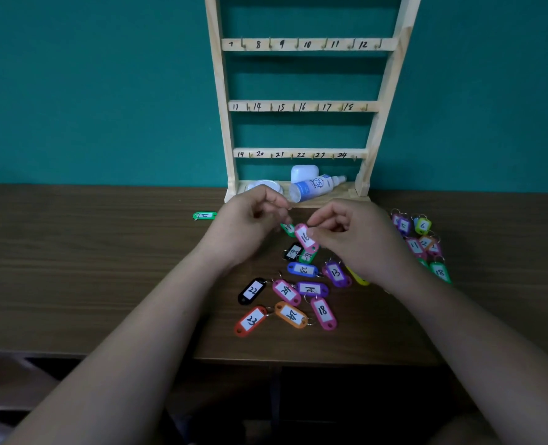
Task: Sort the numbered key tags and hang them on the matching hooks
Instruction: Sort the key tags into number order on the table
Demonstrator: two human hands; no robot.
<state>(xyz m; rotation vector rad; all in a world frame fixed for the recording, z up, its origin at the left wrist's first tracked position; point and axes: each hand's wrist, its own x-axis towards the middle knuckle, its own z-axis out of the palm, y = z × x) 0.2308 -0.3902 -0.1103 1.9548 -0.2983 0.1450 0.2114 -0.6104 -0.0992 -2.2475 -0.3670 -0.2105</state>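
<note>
While both hands hover over the middle of the table (105,268), we see the right hand (356,242) pinching the pink tag 16 (305,237) between thumb and forefinger, the tag tilted and held above the others. The left hand (250,226) sits just beside it, fingers curled, thumb and forefinger tips drawn together near the tag's upper end. It may be holding the ring, but we cannot tell.

Toward the front edge, loose tags lie scattered: a black tag 22 (251,290), a red tag 23 (251,320), an orange tag 24 (291,314) and a pink tag 18 (323,313). Another cluster of tags (422,242) lies nearer the right edge, and a lone green tag (204,215) lies left of the hands.

The wooden rack (301,106) stands at the rear edge, and the hook rails we can see are numbered 7 to 24. A spray bottle (314,187) and a white case (304,172) rest on its base.
</note>
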